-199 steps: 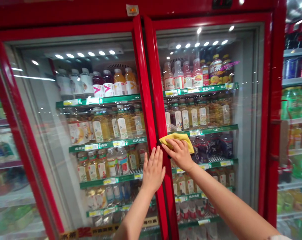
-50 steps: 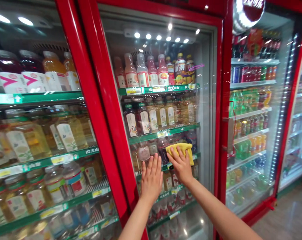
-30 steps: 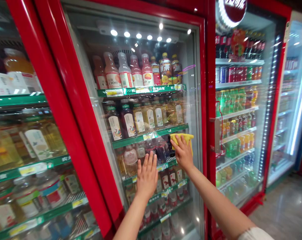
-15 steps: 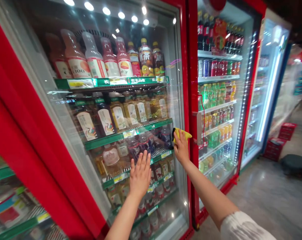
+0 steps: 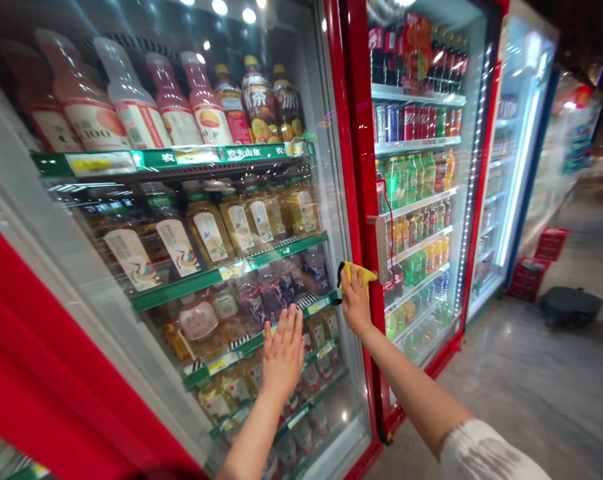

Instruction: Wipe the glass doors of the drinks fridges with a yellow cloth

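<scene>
A red drinks fridge (image 5: 355, 207) fills the left and middle of the view, a second lit fridge (image 5: 438, 363) stands just right of it on a grey floor (image 5: 506, 400), and rows of bottles (image 5: 208, 107) sit on green-edged shelves (image 5: 181, 287) behind the nearer one's glass door (image 5: 337, 220). The left hand (image 5: 282, 357) faces that door flat and unfolded, holding nothing, palm contact hidden, while the right hand (image 5: 355, 303), near it, has its fingers over a yellow cloth (image 5: 366, 275), gripping it at the door's right edge.
</scene>
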`<state>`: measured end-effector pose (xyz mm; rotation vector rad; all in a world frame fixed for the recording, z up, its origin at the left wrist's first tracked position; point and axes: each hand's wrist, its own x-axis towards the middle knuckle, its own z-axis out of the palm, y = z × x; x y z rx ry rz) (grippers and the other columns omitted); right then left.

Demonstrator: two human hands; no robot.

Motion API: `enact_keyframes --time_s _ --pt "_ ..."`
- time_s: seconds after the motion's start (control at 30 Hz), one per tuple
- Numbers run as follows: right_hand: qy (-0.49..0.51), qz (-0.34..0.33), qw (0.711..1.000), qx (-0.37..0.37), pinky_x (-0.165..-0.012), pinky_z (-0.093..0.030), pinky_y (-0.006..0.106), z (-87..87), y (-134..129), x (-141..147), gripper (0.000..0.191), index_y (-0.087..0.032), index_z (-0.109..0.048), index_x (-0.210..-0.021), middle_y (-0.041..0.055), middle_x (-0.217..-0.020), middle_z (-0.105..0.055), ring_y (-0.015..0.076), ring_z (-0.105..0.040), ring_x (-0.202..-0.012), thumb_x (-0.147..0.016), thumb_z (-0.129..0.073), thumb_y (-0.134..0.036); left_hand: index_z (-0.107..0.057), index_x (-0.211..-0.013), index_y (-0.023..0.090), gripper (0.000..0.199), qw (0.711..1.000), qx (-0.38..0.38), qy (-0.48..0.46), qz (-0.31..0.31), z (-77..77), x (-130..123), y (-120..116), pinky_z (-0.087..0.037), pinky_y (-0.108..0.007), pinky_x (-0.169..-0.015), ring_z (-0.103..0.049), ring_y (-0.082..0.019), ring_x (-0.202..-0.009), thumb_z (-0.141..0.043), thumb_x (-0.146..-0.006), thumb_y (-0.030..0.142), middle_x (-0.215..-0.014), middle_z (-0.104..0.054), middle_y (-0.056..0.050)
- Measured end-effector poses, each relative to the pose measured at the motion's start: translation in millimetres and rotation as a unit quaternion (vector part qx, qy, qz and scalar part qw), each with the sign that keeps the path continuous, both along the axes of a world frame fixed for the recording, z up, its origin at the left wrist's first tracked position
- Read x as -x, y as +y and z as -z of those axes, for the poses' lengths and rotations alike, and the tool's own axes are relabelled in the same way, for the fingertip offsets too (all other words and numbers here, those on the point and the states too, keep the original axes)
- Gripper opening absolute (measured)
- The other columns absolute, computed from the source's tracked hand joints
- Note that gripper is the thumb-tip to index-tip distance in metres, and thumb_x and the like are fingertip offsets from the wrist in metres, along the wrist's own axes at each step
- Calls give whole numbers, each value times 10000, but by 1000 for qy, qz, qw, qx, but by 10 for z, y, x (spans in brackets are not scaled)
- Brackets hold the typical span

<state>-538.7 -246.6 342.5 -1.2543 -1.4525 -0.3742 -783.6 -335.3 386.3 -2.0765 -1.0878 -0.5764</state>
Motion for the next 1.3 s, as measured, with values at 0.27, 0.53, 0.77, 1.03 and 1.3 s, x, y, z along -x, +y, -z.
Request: enact_keyframes --time_s 0.27,0.53,0.77,1.03,1.3 --pt "-27 -20 999 -13 -1257 -249 585 -181 236 -255 708 -295 -295 -1621 23 -1746 -67 290 -4 -1601 -961 -372 -50 -118 -1637 203 759 1000 4 1 2 68 -75 95 55 -477 -1308 -64 -179 -1600 -507 -998 327 -1670 -289 -60" --pt "30 -22 999 -8 -1215 -310 631 420 136 -124 863 -366 -59 -1649 28 -1744 44 293 20 -1597 -928 -372 -11 -112 -1640 195 732 1000 3 -14 7 204 -65 74 42 -470 -1311 -121 -196 -1593 -467 -1022 357 -1667 -294 -80" --pt "64 -24 997 -21 -1254 -259 606 249 210 -164 865 -388 -103 -1643 19 -1747 3 289 -74 -1601 -926 -425 -27 -106 -1640 219 733 999 16 -42 18 321 -65 68 29 -479 -1310 -157 -200 -1590 -474 -1019 343 -1663 -313 -75" --pt "77 0 997 -9 -1208 -268 687 514 93 107 857 -380 -50 -1645 38 -1744 19 313 4 -1599 -936 -355 -9 -121 -1637 207 704 999 23 -39 13 382 80 -29 19 -475 -1311 -169 -206 -1591 -447 -1032 360 -1654 -341 -83" --pt "-84 -76 994 9 -1240 -217 656 390 -65 254 758 -417 -317 -1591 1 -1706 -241 285 -53 -1599 -935 -455 -63 -86 -1640 201 731 1000 18 -24 -7 376 132 -77 41 -478 -1307 -158 -199 -1594 -455 -1023 330 -1655 -340 -97"
